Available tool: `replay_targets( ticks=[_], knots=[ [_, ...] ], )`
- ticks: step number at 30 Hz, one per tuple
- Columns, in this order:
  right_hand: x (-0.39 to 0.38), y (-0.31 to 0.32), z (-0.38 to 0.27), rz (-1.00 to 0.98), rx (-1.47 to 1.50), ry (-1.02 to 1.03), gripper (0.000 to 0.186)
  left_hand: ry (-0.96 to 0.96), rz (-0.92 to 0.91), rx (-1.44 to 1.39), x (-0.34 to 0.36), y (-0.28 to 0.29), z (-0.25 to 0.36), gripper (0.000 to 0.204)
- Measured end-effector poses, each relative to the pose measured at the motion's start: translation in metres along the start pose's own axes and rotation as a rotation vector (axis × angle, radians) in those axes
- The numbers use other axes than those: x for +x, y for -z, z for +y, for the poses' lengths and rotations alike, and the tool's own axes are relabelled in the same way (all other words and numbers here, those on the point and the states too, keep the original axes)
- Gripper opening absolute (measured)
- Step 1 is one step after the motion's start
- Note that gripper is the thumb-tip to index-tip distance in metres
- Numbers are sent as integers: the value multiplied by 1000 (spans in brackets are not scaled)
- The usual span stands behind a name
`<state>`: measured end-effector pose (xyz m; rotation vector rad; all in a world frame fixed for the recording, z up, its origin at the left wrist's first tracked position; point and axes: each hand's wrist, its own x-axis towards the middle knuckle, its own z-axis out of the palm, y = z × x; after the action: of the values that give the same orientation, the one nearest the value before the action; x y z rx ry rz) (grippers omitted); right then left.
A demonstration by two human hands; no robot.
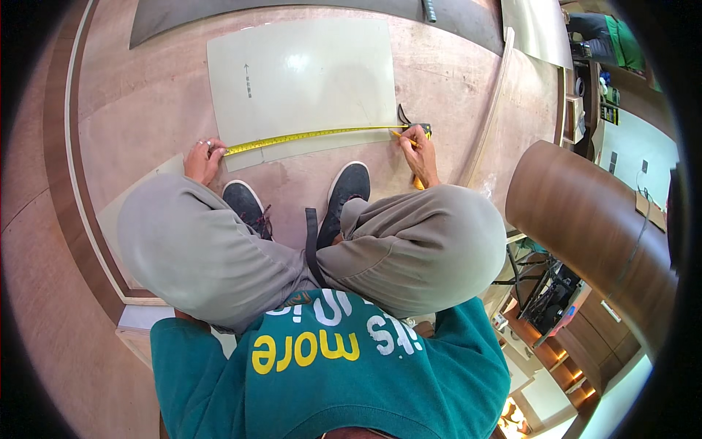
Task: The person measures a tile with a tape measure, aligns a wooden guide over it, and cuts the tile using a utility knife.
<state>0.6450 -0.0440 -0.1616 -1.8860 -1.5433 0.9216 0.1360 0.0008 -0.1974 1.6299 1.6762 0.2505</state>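
Observation:
A pale grey sheet [300, 80] lies on the plywood surface [450, 88] in front of my shoes, with a yellow tape measure [300, 136] drawn across its near part. My left hand [203, 159] pinches the tape's end by the sheet's left edge. My right hand [420, 155], at the right edge, holds a thin yellow pencil [398, 134] against the dark tape case [426, 130]; whether it also grips the case is unclear. A yellow-orange handle [418, 183], partly hidden, shows below that hand.
A dark grey sheet [314, 18] spans the back, a wooden strip [488, 102] runs along the right, and another pale sheet [117, 219] lies at left. Beyond the surface are a curved brown panel [578, 219], cables, clutter and another person [621, 40] in green at upper right.

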Motion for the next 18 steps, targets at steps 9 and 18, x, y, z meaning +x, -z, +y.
replay_targets(
  ticks=[9,18],
  knots=[
    [1,-3,2,-13,-16,-6,8,-20,5,8,2,2,-2,15],
    [5,21,2,302,-126,53,18,-106,90,36,3,-4,-11,14]
  ],
)
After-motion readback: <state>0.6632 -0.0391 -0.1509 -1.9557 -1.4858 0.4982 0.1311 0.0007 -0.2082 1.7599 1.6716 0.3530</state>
